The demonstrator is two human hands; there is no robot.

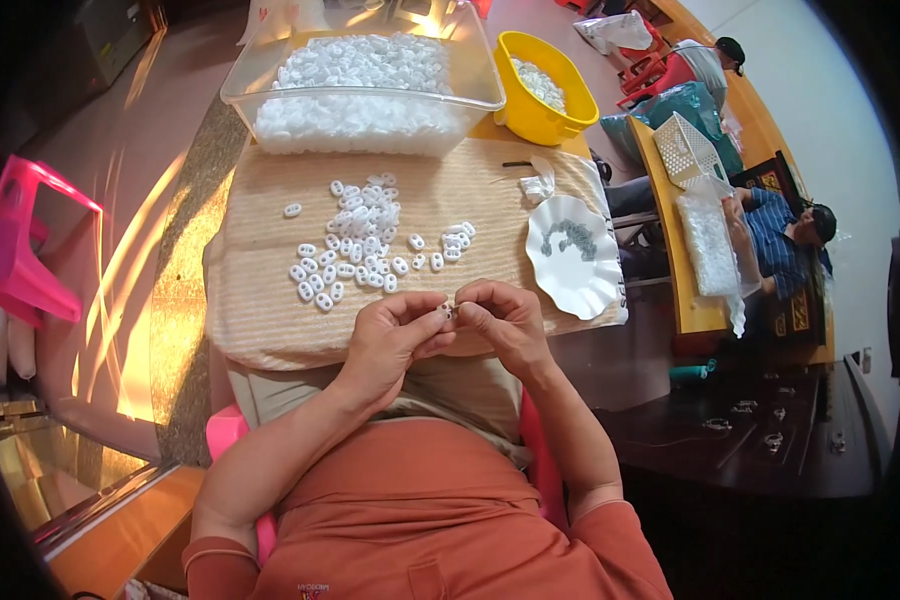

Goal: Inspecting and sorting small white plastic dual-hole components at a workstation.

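Observation:
My left hand (398, 335) is closed in a pinch near the table's front edge. Between its fingertips sits a small white oval two-hole piece (447, 309). Right beside it, my right hand (502, 318) pinches at the same spot; what its fingertips hold is too small to make out. A loose pile of similar white ovals (365, 220) lies ahead of my left hand, and a smaller cluster (457, 240) lies just beyond both hands. To the right of my right hand, a scalloped white plate (570, 285) holds small grey parts (570, 238).
A striped cloth (260, 270) covers the table. At its far side stand a clear plastic bin (360, 95) full of white pieces and a yellow basin (548, 120). A pink stool (30, 240) is at left. Two people sit at right, near a table with a white basket (688, 150).

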